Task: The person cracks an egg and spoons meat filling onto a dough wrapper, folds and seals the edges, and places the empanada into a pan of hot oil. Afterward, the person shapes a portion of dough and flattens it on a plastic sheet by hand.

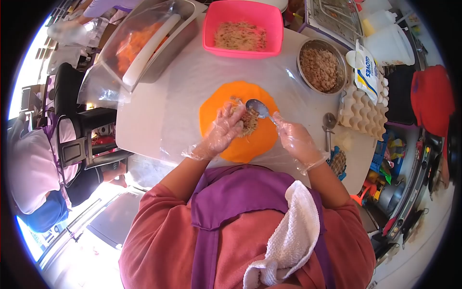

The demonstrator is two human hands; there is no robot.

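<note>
A flat round orange sheet (260,144) lies on clear plastic over the table. Shredded filling (249,124) is heaped near its middle. My right hand (297,139), in a clear plastic glove, grips the handle of a metal spoon (258,108), whose bowl is over the upper edge of the filling. My left hand (222,131), also gloved, rests at the left side of the filling with its fingers apart, near the spoon's bowl. Its fingertips hide part of the filling.
A pink tub (243,52) of shredded filling stands at the back, a metal bowl (321,66) of minced filling at back right. Egg trays (363,113), a glove packet (366,72) and a ladle (329,121) lie right. A metal container (185,41) with orange contents is back left; a person sits left.
</note>
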